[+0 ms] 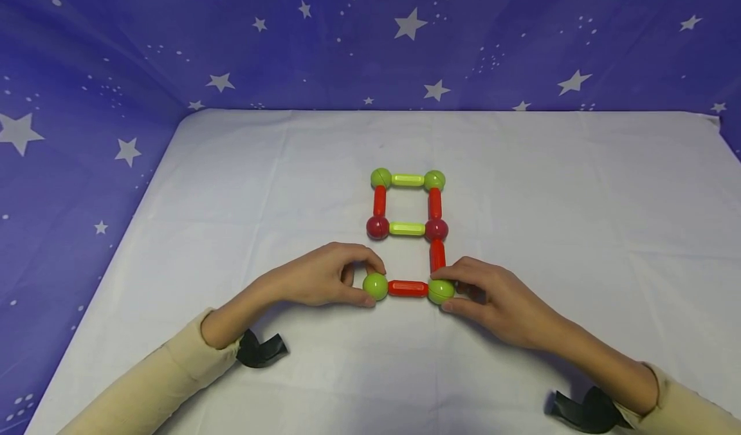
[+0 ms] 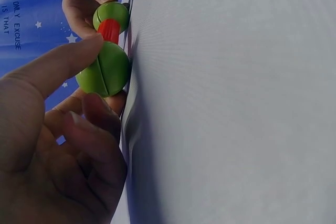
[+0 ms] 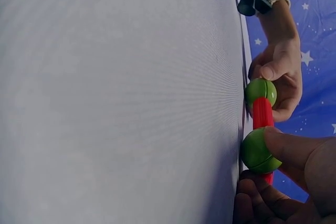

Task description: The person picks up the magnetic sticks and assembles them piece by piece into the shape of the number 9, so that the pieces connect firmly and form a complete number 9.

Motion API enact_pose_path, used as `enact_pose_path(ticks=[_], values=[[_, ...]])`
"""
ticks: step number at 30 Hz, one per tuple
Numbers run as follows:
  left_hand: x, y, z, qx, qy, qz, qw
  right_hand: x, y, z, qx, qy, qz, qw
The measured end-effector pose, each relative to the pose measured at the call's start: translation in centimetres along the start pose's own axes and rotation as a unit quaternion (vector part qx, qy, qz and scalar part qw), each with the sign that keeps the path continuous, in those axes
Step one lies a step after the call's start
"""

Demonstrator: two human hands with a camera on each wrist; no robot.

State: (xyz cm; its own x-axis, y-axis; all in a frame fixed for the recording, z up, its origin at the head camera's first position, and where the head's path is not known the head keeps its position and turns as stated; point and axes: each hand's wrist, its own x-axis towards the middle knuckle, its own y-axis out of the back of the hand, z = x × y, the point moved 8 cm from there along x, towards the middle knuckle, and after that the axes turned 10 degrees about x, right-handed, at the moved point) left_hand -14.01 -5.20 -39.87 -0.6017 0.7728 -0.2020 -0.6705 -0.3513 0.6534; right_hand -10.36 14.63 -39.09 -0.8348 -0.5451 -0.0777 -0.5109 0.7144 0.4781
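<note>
- The left hand (image 1: 324, 274) pinches the near-left green ball (image 1: 375, 286) between thumb and fingertips; the left wrist view shows the thumb over the ball and a finger under it, so the hand is clamped on it.
- From that ball a short red rod (image 1: 408, 287) runs rightward along the near side of the figure, its ends touching both near balls.
- The right hand (image 1: 492, 300) pinches the near-right green ball (image 1: 441, 291), thumb on top, fingers curled behind; it too is clamped on its ball.
- Above that ball a red upright rod (image 1: 437, 255) rises to the dark red ball (image 1: 437, 230) of the finished upper square (image 1: 408, 204), which lies near the middle of the white tabletop (image 1: 579, 229), towards its far edge.
- The step in hand looks like seating the bottom bar of a lower square; its left side, between the near-left green ball and the left dark red ball (image 1: 377, 227), is open.
- The next move likely calls for one more rod in that gap, with the left ball held steady so the joint does not swing.
</note>
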Motion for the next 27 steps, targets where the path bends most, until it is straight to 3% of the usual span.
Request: enact_pose_path(ticks=[27], values=[[-0.16, 0.03, 0.15, -0.008, 0.002, 0.002, 1.0, -0.05, -0.07, 0.06, 0.0, -0.003, -0.001, 1.0]])
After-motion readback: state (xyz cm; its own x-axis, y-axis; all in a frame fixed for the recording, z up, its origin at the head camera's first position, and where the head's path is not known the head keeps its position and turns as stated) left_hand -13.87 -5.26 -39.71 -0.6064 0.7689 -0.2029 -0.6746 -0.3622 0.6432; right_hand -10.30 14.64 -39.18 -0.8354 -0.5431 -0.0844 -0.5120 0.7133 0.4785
